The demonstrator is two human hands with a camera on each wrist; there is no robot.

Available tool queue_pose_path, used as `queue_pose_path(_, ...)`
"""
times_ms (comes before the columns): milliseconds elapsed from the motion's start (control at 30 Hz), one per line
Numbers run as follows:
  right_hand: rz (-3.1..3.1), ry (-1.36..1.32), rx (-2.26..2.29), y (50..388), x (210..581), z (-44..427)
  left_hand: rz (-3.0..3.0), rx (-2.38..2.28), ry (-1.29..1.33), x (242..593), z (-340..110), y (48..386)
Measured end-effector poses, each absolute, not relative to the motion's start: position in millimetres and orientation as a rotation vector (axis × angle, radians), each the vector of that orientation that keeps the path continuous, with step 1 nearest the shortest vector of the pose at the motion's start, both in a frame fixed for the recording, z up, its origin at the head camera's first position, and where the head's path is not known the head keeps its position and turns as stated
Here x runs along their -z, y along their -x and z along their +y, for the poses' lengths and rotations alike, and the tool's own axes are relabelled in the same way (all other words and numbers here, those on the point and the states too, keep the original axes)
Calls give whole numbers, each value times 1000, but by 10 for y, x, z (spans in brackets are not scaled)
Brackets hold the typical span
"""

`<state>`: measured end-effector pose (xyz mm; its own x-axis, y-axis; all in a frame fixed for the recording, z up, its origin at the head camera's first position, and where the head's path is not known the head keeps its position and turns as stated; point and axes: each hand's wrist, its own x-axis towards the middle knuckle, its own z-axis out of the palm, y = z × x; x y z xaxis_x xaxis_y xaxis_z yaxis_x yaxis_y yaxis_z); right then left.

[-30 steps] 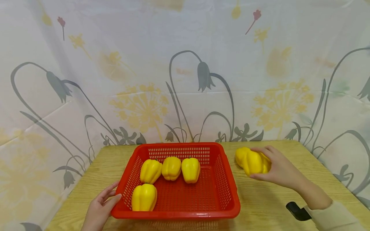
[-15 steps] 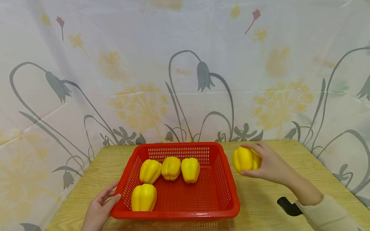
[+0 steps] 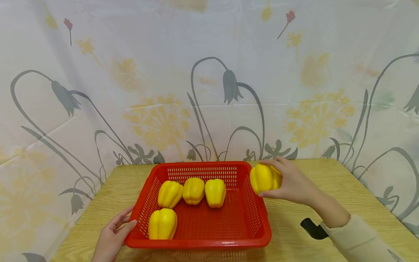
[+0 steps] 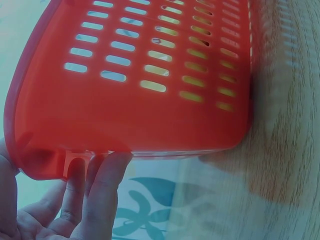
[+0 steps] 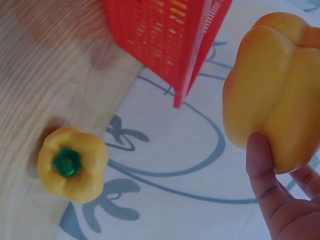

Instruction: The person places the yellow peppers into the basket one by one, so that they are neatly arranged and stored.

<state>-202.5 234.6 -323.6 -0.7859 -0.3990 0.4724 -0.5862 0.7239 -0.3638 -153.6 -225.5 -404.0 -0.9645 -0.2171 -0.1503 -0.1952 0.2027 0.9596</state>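
Note:
A red plastic basket (image 3: 226, 225) with slotted sides stands on the wooden table. Several yellow bell peppers (image 3: 162, 223) lie in its left and back part. My left hand (image 3: 112, 236) grips the rim at the basket's left side, thumb on top; in the left wrist view its fingers (image 4: 100, 192) curl against the rim's underside. My right hand (image 3: 292, 183) holds another yellow bell pepper (image 3: 264, 179) between thumb and fingers, raised beside the basket's right rim. In the right wrist view this held pepper (image 5: 272, 95) is well off the table.
One more yellow bell pepper with a green stem (image 5: 72, 165) sits on the table (image 5: 65, 75) to the basket's right; the right hand hides it in the head view. A flower-patterned cloth (image 3: 209, 91) hangs behind the table. A black strap end (image 3: 314, 229) sticks out at the right sleeve.
My right hand has carried its bell pepper leftward and slightly up, from over the table to the basket's right rim. The left hand and the basket stay put.

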Motion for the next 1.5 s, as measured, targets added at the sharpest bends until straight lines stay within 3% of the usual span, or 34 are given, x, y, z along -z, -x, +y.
queue_pose_path(1500, -2644, -1025, -862, 2204, 3169, 1239, -2429, 1953, -433, 4037, -2262, 1543)
